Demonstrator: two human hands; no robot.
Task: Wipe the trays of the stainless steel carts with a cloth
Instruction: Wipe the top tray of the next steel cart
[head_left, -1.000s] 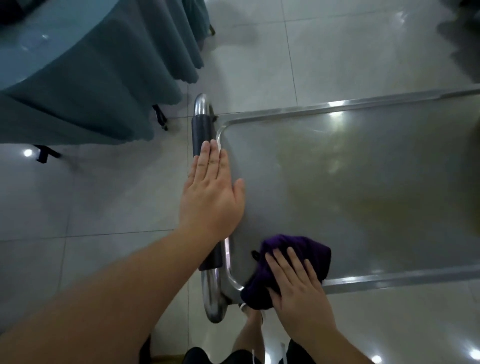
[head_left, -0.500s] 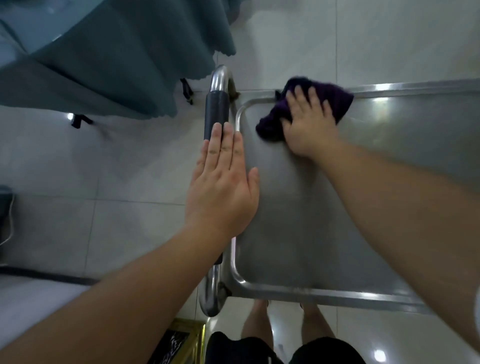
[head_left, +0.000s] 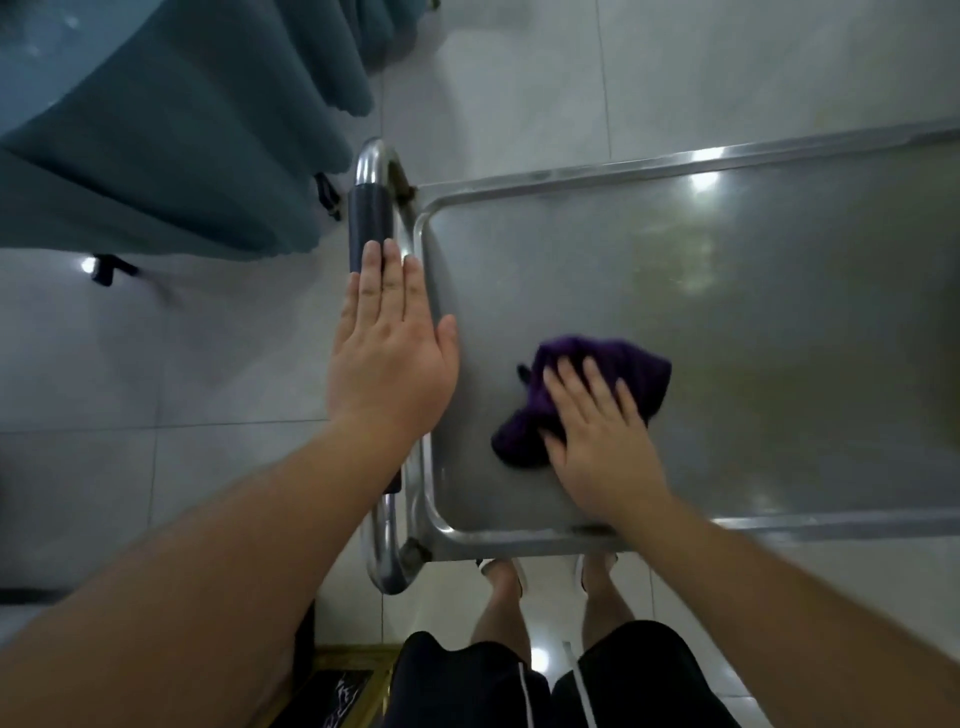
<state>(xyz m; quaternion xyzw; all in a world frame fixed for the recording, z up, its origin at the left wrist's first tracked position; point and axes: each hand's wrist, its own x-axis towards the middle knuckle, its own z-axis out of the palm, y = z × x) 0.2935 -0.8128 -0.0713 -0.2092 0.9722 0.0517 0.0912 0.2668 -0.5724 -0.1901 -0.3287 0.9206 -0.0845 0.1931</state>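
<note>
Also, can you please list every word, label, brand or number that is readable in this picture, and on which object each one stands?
None can be read.
Tray and cart handle: no label or brand shows.
Purple cloth under the right hand: no tag with text shows.
Dark mat by the feet: pale marks, too blurred to tell whether they are letters.
Black shorts: white stripes only, no text.

- Right hand (head_left: 602, 441) presses flat on the purple cloth (head_left: 618, 371) inside the steel tray (head_left: 779, 322).
- Left hand (head_left: 389, 353), at nine o'clock of the cloth, rests flat on the cart handle (head_left: 370, 218).
- Teal tablecloth (head_left: 171, 130) hangs at ten o'clock.
</note>
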